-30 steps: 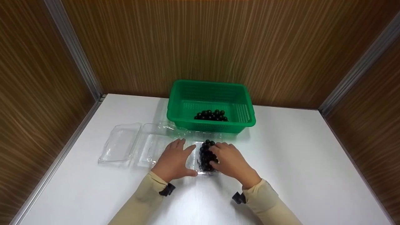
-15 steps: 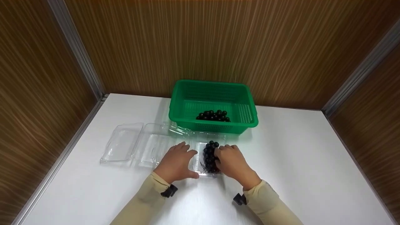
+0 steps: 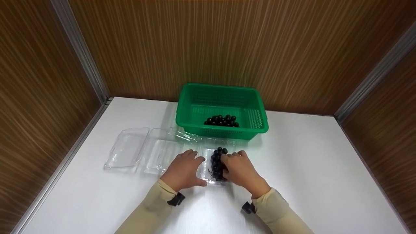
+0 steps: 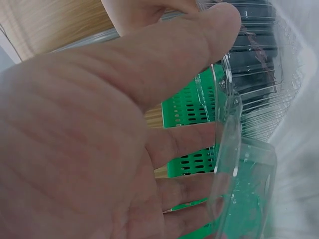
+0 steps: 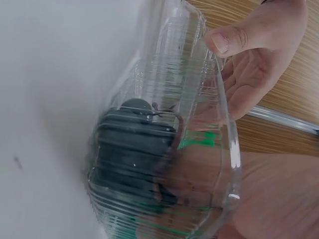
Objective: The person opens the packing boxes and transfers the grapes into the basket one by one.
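A bunch of dark grapes [image 3: 217,162] lies in a clear plastic clamshell box [image 3: 208,162] near the middle of the table. My right hand [image 3: 240,169] reaches into the box from the right, its curled fingers gripping the side of the bunch. Through the ribbed plastic, the right wrist view shows the grapes [image 5: 132,154] and their thin stem. My left hand [image 3: 183,170] spans the box's left side with fingers spread. In the left wrist view its thumb [image 4: 199,40] lies at the rim and its extended fingers [image 4: 184,144] touch the plastic edge farther along.
Behind the box stands a green slotted basket [image 3: 222,130] with more dark grapes [image 3: 222,121] inside. Open clear plastic packaging [image 3: 126,148] spreads over the table to the left. Wood-grain panels [image 3: 221,42] rise at the back and both sides.
My right fingers have curled in closer against the right side of the grapes. The left hand stays at the box's left side. The view has shifted slightly.
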### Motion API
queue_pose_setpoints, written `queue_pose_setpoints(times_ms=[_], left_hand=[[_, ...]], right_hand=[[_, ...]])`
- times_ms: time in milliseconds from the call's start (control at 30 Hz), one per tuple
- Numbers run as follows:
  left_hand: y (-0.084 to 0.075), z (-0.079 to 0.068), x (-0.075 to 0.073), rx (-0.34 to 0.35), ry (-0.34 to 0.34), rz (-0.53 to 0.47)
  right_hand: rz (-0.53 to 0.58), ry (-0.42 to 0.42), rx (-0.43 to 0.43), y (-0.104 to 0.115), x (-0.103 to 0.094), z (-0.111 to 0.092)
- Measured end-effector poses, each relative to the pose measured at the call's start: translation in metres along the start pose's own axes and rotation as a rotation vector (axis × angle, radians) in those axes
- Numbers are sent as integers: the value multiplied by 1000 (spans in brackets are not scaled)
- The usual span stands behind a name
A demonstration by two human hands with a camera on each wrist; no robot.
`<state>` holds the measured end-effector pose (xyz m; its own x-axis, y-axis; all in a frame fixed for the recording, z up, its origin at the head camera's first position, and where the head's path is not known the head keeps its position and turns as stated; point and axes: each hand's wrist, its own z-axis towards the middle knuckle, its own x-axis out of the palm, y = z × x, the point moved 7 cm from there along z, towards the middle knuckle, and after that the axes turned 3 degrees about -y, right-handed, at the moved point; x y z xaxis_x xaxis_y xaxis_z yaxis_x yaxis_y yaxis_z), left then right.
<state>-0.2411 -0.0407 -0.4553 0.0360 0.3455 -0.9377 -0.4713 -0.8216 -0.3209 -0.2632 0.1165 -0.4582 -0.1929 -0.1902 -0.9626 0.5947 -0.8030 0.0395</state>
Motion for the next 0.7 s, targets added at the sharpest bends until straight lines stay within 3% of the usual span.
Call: queue_pose_setpoints(times_ms=[433, 700], left_hand=[[-8, -3, 0, 26, 6, 22], [-8, -1, -1, 7, 24, -2]], right_hand=[[4, 8, -49, 3, -2, -3], [71, 62, 15, -2, 1, -1]])
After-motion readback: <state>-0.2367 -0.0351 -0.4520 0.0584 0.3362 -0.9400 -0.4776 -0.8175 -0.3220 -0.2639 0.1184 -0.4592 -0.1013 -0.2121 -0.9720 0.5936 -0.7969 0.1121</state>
